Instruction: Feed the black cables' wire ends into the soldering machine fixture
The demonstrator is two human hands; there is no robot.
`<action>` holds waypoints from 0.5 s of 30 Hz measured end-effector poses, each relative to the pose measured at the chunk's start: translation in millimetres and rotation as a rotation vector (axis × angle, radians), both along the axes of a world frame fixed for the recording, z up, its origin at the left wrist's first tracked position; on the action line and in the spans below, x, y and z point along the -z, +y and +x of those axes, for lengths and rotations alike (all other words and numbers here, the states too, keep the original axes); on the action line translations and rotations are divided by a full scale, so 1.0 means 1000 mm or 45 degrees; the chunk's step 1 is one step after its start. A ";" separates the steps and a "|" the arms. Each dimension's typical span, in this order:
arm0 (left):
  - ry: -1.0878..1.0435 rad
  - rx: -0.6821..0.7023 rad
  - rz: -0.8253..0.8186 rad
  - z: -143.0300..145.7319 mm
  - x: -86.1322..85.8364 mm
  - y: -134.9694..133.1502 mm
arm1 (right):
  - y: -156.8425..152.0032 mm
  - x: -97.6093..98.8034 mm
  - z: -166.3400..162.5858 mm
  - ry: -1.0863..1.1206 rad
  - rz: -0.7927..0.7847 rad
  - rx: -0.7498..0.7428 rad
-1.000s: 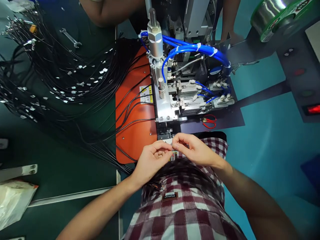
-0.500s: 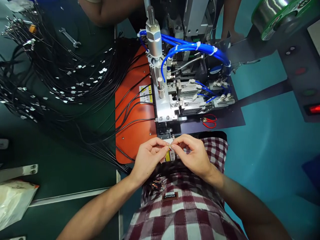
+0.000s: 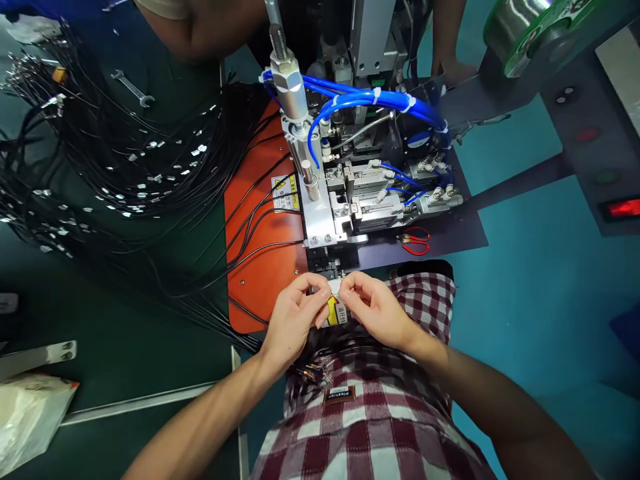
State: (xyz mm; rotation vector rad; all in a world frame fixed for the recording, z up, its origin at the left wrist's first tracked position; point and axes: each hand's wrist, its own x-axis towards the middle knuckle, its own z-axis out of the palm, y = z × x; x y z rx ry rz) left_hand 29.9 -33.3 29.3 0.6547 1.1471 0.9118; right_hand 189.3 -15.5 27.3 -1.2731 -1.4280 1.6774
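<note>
Close together in front of the machine's near end, my left hand (image 3: 296,315) and my right hand (image 3: 374,311) are both closed in a pinch, thumb against forefinger. Whatever sits between the fingertips is too small or hidden to name. Just under them is a white and yellow warning label (image 3: 342,313). Beyond the fingers stands the metal machine (image 3: 320,223) with pneumatic cylinders and blue air hoses (image 3: 373,99). Several black cables (image 3: 273,245) run into its left side across an orange plate (image 3: 260,283). Below my left wrist, a bunch of bare coloured wire ends (image 3: 313,373) hangs by the checked shirt.
A large heap of black cables (image 3: 165,175) with white connectors covers the green table at left, near a wrench (image 3: 132,89). Red-handled cutters (image 3: 417,241) lie right of the machine. A solder spool (image 3: 520,33) hangs upper right. Another person's arm (image 3: 193,30) is across the machine.
My fingertips have moved slightly apart, opening a small gap between the two hands. The camera has shifted a little, so the machine appears further left.
</note>
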 end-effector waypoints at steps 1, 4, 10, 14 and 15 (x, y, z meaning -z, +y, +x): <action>0.018 0.009 0.008 0.000 -0.001 0.000 | -0.001 -0.001 0.001 -0.059 0.080 -0.008; 0.181 0.033 0.135 0.001 -0.005 -0.001 | -0.001 0.002 0.004 -0.167 0.223 -0.037; 0.594 0.271 0.430 -0.007 -0.008 0.007 | 0.010 0.019 0.010 -0.122 0.068 0.000; 0.849 0.338 0.651 -0.017 -0.001 0.022 | 0.027 0.027 0.010 -0.119 0.040 0.019; 0.920 0.361 0.756 -0.020 0.002 0.026 | 0.030 0.029 0.010 -0.124 0.038 0.019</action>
